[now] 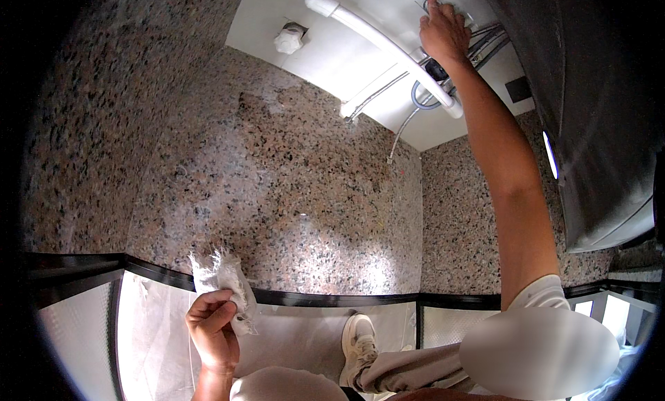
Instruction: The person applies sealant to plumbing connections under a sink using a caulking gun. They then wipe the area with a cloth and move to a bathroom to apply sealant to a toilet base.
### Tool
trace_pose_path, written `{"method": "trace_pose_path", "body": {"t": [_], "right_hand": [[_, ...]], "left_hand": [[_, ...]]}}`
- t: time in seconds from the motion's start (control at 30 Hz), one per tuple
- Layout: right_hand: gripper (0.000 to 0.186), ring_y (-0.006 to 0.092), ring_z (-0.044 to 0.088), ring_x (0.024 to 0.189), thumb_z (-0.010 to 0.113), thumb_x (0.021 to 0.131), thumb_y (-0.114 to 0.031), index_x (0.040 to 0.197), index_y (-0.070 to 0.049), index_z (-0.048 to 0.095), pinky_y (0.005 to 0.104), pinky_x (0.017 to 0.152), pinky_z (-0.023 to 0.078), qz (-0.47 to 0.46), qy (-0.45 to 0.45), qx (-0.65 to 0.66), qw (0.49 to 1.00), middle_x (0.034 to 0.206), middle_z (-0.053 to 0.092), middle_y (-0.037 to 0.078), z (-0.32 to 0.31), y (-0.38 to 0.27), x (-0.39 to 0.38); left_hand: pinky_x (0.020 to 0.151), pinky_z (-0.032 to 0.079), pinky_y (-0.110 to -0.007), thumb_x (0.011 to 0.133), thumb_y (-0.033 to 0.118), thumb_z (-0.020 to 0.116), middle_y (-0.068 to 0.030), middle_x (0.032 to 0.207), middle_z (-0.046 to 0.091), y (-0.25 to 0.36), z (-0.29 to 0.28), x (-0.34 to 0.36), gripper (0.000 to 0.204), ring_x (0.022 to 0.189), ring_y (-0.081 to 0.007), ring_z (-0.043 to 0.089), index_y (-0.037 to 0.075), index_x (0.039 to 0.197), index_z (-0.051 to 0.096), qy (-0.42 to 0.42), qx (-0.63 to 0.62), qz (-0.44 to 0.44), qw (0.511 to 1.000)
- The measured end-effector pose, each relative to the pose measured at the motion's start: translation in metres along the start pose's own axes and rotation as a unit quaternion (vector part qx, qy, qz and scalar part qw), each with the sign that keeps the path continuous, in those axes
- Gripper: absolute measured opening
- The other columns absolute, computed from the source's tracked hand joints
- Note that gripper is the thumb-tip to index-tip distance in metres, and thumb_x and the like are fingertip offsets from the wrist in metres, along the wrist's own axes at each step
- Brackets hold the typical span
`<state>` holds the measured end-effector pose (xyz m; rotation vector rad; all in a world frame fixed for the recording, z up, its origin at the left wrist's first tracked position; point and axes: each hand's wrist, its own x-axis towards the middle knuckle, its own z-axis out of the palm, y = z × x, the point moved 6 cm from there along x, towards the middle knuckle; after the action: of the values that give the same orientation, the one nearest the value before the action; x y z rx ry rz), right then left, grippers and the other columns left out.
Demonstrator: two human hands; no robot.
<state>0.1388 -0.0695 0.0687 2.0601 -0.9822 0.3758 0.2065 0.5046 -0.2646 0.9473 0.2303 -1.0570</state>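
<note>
My left hand (213,328) is closed around a white cloth (223,276) with frayed edges, held at the front edge of the speckled stone surface (291,172). My right arm stretches far forward, and my right hand (443,32) is at the white back wall (374,61) with its fingers extended against or close to it. A thin dark wire end shows beside the index fingertip; whether the fingers touch it I cannot tell. Below this hand run several cables (485,44) and a thick white pipe (388,49).
A white capped fitting (289,38) sticks out of the back wall. A thin grey hose (402,134) hangs down onto the stone. On the right a large dark appliance or panel (589,124) overhangs. Black trim (312,299) runs along the front edge; below it a shoe (359,342) stands on the floor.
</note>
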Motion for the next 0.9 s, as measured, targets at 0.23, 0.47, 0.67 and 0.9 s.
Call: {"method": "trace_pose_path", "body": {"t": [0.23,0.47,0.67,0.9], "right_hand": [[0.059,0.0374,0.045,0.134,0.049,0.103,-0.035,0.158,-0.021,0.034,0.0597,0.107,0.036,-0.022,-0.002,-0.009,1.000,0.146,0.048,0.012,-0.001,-0.004,-0.002],[0.058,0.0371,0.048,0.130,0.053,0.101,-0.032,0.156,-0.023,0.038,0.0595,0.104,0.037,-0.043,0.006,-0.025,0.999,0.144,0.050,0.012,-0.002,-0.004,-0.004],[0.053,0.0352,0.050,0.128,0.054,0.099,-0.029,0.151,-0.022,0.046,0.0586,0.104,0.038,-0.064,0.022,-0.028,0.997,0.138,0.054,0.010,-0.003,-0.006,-0.006],[0.039,0.0338,0.055,0.120,0.056,0.096,-0.024,0.135,-0.020,0.062,0.0581,0.097,0.043,-0.101,0.081,-0.019,0.991,0.131,0.058,0.009,-0.015,0.004,-0.006]], "left_hand": [[0.076,0.053,-0.025,0.080,-0.013,0.064,-0.0099,0.086,0.073,0.002,0.001,-0.002,0.022,0.075,-0.0144,0.067,-0.006,0.100,0.072,0.000,0.007,-0.012,1.000],[0.074,0.052,-0.025,0.080,-0.013,0.064,-0.0100,0.085,0.073,0.003,0.000,-0.003,0.022,0.073,-0.0141,0.066,-0.007,0.099,0.072,0.006,0.009,-0.023,1.000],[0.074,0.051,-0.024,0.080,-0.014,0.064,-0.0100,0.085,0.073,0.002,0.000,-0.004,0.023,0.073,-0.0139,0.065,-0.007,0.099,0.072,0.007,0.005,-0.029,1.000],[0.076,0.051,-0.025,0.081,-0.012,0.061,-0.0103,0.088,0.072,0.000,0.000,-0.004,0.021,0.079,-0.0142,0.066,-0.007,0.098,0.072,-0.013,-0.001,-0.023,1.000]]}}
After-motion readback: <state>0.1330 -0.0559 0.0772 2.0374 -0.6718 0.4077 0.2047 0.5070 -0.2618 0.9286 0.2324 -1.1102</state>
